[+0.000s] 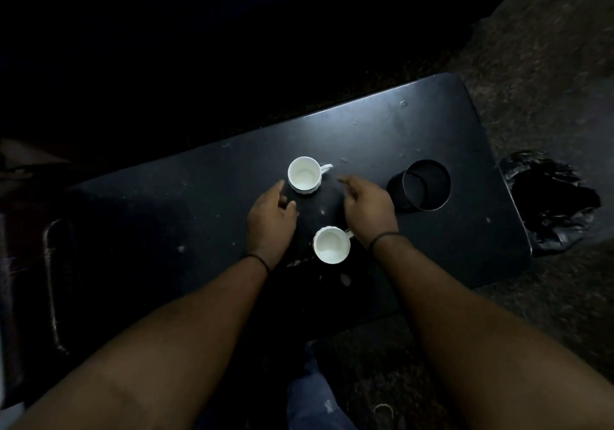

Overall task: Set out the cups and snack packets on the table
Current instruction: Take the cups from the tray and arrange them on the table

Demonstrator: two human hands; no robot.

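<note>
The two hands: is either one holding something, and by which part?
Nothing is held. The left hand and right hand hover open between the two white cups.

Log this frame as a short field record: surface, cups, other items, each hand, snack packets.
surface: dark table, dimly lit
cups: two white cups, upright, look empty; far cup, near cup
other items: black cylindrical holder on table; black bag off its right end
left hand: fingers loosely curled, holding nothing, beside far cup
right hand: relaxed, holding nothing, above near cup
snack packets: none visible
</note>
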